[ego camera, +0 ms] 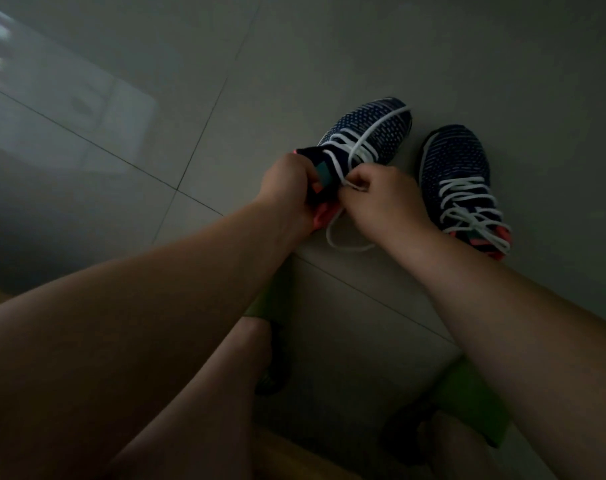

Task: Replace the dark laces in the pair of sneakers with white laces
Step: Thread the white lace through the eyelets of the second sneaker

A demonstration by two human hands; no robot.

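Two navy knit sneakers with coral heels stand side by side on the tiled floor. The left sneaker point(374, 133) has a white lace point(370, 136) threaded through its lower eyelets, with one strand running loose over the toe. My left hand point(287, 188) grips this shoe's tongue and collar. My right hand point(381, 199) pinches the white lace just beside the tongue; a loose loop of the lace hangs to the floor below. The right sneaker point(457, 174) is laced in white to the top, ends lying loose.
Grey floor tiles point(329, 46) with grout lines spread all around the shoes. My bare knees and legs fill the bottom of the view, with green footwear point(467, 396) under them. A pale reflection lies on the floor at the far left.
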